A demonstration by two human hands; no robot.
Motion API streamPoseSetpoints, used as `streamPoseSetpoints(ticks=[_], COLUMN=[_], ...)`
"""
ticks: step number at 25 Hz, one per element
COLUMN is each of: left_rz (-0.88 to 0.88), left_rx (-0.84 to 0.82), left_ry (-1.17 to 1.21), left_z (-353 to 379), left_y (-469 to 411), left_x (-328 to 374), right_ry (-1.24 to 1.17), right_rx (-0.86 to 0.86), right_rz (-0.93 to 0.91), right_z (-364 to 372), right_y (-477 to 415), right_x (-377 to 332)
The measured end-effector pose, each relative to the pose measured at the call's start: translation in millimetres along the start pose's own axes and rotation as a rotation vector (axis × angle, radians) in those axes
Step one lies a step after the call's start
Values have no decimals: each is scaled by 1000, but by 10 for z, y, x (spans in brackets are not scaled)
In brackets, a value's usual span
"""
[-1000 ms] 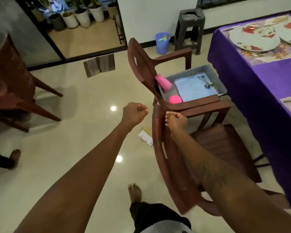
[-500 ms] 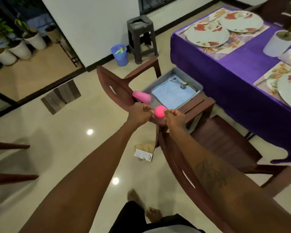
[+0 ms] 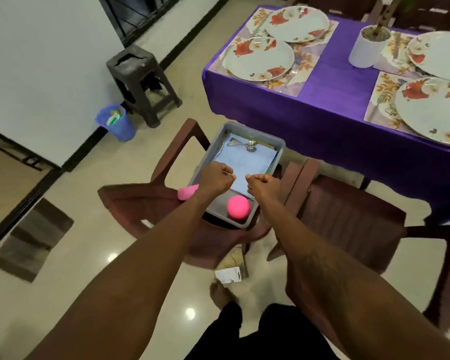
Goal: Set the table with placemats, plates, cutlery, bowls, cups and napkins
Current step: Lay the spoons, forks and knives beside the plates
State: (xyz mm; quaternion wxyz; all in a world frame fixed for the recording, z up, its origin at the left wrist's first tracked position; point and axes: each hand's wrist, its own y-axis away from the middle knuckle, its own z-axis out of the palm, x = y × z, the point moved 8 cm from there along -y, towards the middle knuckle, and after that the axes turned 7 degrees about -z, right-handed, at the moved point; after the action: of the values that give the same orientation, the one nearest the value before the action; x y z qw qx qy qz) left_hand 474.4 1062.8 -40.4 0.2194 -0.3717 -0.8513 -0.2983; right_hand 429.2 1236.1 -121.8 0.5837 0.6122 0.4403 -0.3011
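Fingers (image 3: pixel 228 178) on left hand (image 3: pixel 216 179) and right hand (image 3: pixel 261 184) curled tight, nothing seen held, over tray (image 3: pixel 281 149). Napkin (image 3: pixel 240 163) just ahead, pink cup (image 3: pixel 238 207) between wrists: a forearm could tip it reaching in.

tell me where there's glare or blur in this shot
Head view: glare makes two bright spots on the glossy floor; also head view, the cutlery in the grey tray looks soft, slightly smeared; the plates on the purple table look fairly crisp.

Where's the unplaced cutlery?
Head view, centre: cutlery lies on the blue napkin at the far end of the grey tray on the chair, left of the table.
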Motion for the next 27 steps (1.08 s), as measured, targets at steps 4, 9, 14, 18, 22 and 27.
streamPoseSetpoints(ticks=[4,9,14,18,22,27], left_rz=[47,122,212,324,373,582], left_rx=[-31,26,6,-118,17,124], left_ry=[-131,-202,-357,-540,-707,-1008], left_z=[220,780,1746,2544,2729,2692], left_y=[-839,-2203,-3575,-4245,-4622,-4493], left_x=[-41,-215,-528,-679,-586,-469], right_ry=[-46,-152,-203,-210,-274,-251], right_rx=[102,149,172,179,192,181], right_rz=[67,163,225,233,316,381], right_z=[245,757,1085,1090,1158,1187], right_y=[-520,-1695,-3018,-3609,-3819,-3866], right_x=[0,410,1186,1654,1850,1805])
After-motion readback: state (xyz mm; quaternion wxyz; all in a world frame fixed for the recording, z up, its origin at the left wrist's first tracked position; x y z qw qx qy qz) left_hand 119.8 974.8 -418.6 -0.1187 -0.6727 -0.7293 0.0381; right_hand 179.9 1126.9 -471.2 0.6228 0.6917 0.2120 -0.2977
